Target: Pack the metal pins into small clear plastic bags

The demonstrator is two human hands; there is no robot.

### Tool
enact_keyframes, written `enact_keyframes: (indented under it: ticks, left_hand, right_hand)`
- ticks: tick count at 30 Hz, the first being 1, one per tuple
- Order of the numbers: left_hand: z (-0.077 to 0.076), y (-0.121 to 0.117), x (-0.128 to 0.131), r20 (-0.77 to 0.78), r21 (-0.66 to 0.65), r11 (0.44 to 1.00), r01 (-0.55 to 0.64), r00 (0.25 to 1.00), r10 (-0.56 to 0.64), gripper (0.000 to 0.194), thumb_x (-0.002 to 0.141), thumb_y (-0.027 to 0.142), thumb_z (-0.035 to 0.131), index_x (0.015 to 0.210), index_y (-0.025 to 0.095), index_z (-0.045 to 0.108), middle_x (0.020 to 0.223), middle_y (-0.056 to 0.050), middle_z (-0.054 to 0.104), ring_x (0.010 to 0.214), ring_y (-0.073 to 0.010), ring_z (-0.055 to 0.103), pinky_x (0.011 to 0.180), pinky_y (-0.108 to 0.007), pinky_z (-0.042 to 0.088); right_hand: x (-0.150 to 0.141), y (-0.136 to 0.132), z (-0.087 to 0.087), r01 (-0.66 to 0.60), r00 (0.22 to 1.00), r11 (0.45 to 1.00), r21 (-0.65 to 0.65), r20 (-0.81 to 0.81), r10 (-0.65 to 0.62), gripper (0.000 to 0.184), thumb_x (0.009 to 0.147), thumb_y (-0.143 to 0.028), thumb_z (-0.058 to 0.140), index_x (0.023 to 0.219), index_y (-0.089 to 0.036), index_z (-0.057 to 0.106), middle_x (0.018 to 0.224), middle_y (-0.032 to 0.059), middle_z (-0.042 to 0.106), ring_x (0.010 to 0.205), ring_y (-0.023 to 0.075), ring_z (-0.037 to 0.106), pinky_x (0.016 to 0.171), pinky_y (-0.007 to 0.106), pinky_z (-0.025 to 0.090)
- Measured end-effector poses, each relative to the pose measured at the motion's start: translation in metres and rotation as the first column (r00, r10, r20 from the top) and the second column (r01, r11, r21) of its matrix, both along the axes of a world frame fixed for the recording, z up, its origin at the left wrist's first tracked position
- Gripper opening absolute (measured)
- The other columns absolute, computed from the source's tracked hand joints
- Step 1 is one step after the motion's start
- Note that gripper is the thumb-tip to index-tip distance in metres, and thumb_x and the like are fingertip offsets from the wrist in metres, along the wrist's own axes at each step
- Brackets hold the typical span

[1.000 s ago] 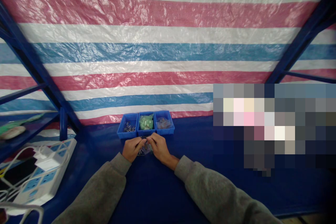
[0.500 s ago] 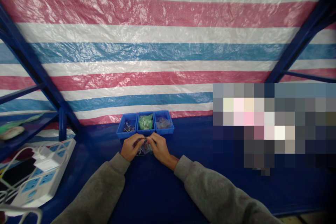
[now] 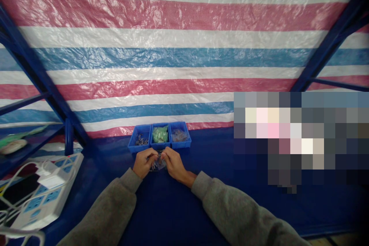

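My left hand is closed in a pinch, thumb against the curled fingers, at the top of a small clear plastic bag. My right hand pinches the same bag from the other side, its fingertips close to those of the left. Thin shiny metal pieces show in or behind the bag, too small to make out. Just beyond the hands stand three blue bins in a row: the left bin holds dark metal pins or screws, the middle bin green packets, the right bin clear packets.
The blue tabletop spreads beneath my forearms. At the left lies a white power strip with a plugged-in adapter and cables. A striped plastic sheet hangs behind, between blue metal posts. A pixelated patch hides the right side.
The fingertips of both hands have shifted slightly down and a little apart at the bag's top. The bins have not moved.
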State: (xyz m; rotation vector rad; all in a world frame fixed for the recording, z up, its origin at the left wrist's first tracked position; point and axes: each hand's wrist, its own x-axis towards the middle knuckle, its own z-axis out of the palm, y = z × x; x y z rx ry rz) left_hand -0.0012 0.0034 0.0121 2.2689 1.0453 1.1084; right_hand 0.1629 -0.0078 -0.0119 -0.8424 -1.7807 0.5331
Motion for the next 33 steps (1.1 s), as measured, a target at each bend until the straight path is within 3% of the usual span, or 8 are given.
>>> enact_keyframes:
  ticks: [3,7,12,22,28,33]
  left_hand:
    - [0.0013,-0.0016,0.0009,-0.010,0.017,1.000,-0.015,1.000,0.015,0.028,0.086,0.035,0.047,0.069,0.015,0.058,0.053,0.002,0.051,0.047,-0.0099,0.048,0.051,-0.021,0.040]
    - [0.0041,-0.0047,0.0009,-0.037,0.140,0.987,-0.076,0.996,0.082,0.024,0.086,0.031,0.047,0.071,0.016,0.060,0.063,-0.002,0.058,0.059,-0.0126,0.055,0.060,-0.023,0.042]
    - [0.0047,-0.0053,-0.0013,-0.042,0.214,0.966,-0.143,0.987,0.156,0.023,0.087,0.027,0.044,0.075,0.016,0.060,0.071,-0.004,0.061,0.067,-0.0139,0.057,0.066,-0.024,0.043]
    - [0.0021,-0.0032,-0.0001,-0.052,0.183,0.977,-0.107,0.992,0.118,0.022,0.087,0.027,0.044,0.079,0.014,0.060,0.071,-0.004,0.059,0.066,-0.0130,0.056,0.065,-0.023,0.042]
    - [0.0000,0.0005,-0.0026,-0.064,0.083,0.996,-0.038,0.997,0.043,0.031,0.088,0.030,0.042,0.065,0.015,0.056,0.054,0.001,0.050,0.051,-0.0105,0.049,0.056,-0.021,0.039]
    - [-0.0030,0.0011,-0.0032,-0.058,0.114,0.992,-0.061,0.996,0.068,0.028,0.088,0.029,0.044,0.070,0.014,0.059,0.059,-0.001,0.056,0.057,-0.0119,0.053,0.058,-0.022,0.040]
  right_hand:
    - [0.0003,-0.0005,0.0014,0.013,1.000,1.000,-0.005,-0.010,-0.013,0.033,0.094,-0.029,0.032,0.070,-0.018,0.053,0.070,0.0010,0.052,0.065,0.0123,0.049,0.064,0.024,0.037]
    - [0.0004,-0.0011,0.0037,0.080,0.996,0.997,-0.016,-0.032,-0.081,0.032,0.093,-0.030,0.036,0.069,-0.018,0.054,0.068,0.0003,0.052,0.063,0.0119,0.048,0.063,0.024,0.036]
    - [0.0008,-0.0019,0.0053,0.074,0.994,0.997,-0.026,-0.078,-0.075,0.022,0.090,-0.031,0.042,0.086,-0.018,0.058,0.074,0.0016,0.055,0.066,0.0129,0.050,0.063,0.023,0.038]
    - [0.0003,-0.0009,0.0042,0.088,0.993,0.996,-0.010,-0.082,-0.089,0.020,0.090,-0.029,0.044,0.081,-0.018,0.059,0.074,0.0024,0.055,0.068,0.0135,0.050,0.065,0.024,0.039]
    - [0.0027,-0.0026,0.0065,-0.018,0.998,1.000,-0.005,-0.066,0.018,0.024,0.091,-0.026,0.041,0.076,-0.018,0.058,0.075,0.0020,0.057,0.069,0.0127,0.052,0.067,0.023,0.039]
    - [0.0033,-0.0029,0.0070,-0.009,0.997,1.000,-0.015,-0.080,0.008,0.023,0.090,-0.026,0.043,0.075,-0.017,0.058,0.071,0.0010,0.056,0.066,0.0124,0.052,0.065,0.023,0.039]
